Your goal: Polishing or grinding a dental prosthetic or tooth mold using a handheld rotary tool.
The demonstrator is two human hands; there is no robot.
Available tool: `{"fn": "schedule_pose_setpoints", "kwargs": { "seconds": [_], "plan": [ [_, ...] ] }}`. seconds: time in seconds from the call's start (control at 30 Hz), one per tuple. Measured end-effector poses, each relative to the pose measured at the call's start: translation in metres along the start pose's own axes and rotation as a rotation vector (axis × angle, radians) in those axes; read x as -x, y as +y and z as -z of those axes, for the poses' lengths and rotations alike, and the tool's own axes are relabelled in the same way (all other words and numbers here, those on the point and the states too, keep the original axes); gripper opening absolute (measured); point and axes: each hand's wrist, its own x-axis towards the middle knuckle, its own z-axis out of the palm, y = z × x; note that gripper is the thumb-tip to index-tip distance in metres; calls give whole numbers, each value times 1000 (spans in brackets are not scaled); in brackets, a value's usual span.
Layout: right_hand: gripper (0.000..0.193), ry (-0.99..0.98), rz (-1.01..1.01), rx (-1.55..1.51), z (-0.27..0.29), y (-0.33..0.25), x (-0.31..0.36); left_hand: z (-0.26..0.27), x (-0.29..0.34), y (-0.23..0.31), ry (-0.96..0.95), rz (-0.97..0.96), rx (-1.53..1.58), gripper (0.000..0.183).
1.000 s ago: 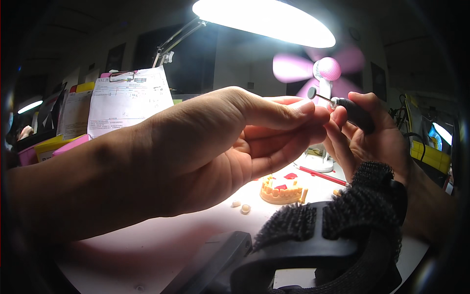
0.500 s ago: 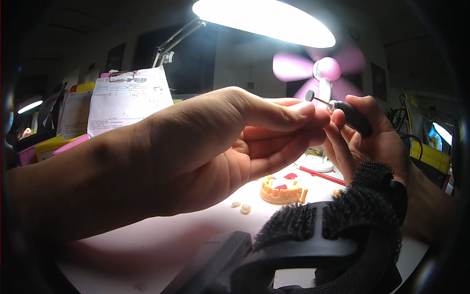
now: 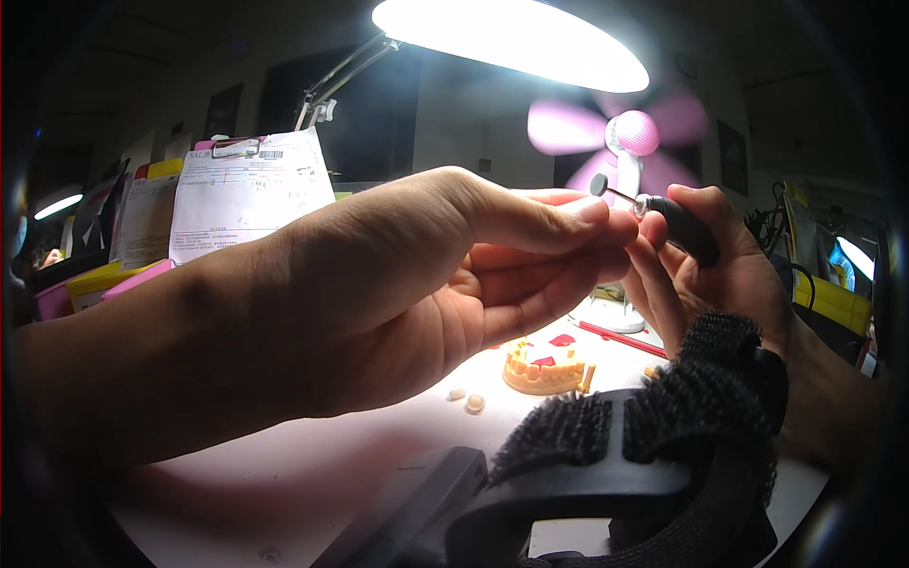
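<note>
My right hand (image 3: 734, 251) is wrapped round the black grip of a rotary handpiece (image 3: 689, 227). From its metal nose a thin shank runs left to a small dark grinding disc (image 3: 598, 185). My left hand (image 3: 530, 237) reaches across in front, thumb and fingertips pinched together just below the disc. Whatever those fingertips hold is hidden behind them. The fingers of both hands meet near the handpiece's nose. Below them on the table sits a tan dental model (image 3: 544, 377) with red patches. Two small tooth-like pieces, one a rounded crown (image 3: 475, 403), lie to its left.
A black bristly pad (image 3: 559, 431) on a dark frame fills the lower right foreground. Overhead glows a lamp (image 3: 511, 38). Behind the hands a pink fan (image 3: 636, 133) spins. A clipped paper sheet (image 3: 237, 199) stands at left; a red pencil (image 3: 620, 339) lies beyond the model.
</note>
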Motion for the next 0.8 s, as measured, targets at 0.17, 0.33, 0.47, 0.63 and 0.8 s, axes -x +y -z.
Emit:
{"fn": "schedule_pose_setpoints", "kwargs": {
  "seconds": [0.17,0.33,0.47,0.63,0.8],
  "plan": [
    [27,-54,-74,23,17,-18,-5,1,-2,0,-15,9,1,38],
    [27,52,-84,2,7,-13,-2,1,-1,0,-31,1,-12,39],
    [28,-10,-27,22,6,-2,-1,3,-1,0,-44,-2,8,38],
    [27,-16,-57,40,9,-10,-1,2,-1,-1,-42,-7,-1,38],
    [27,-16,-26,38,8,-6,-1,1,-1,-1,-10,-4,-22,38]
  ]
}}
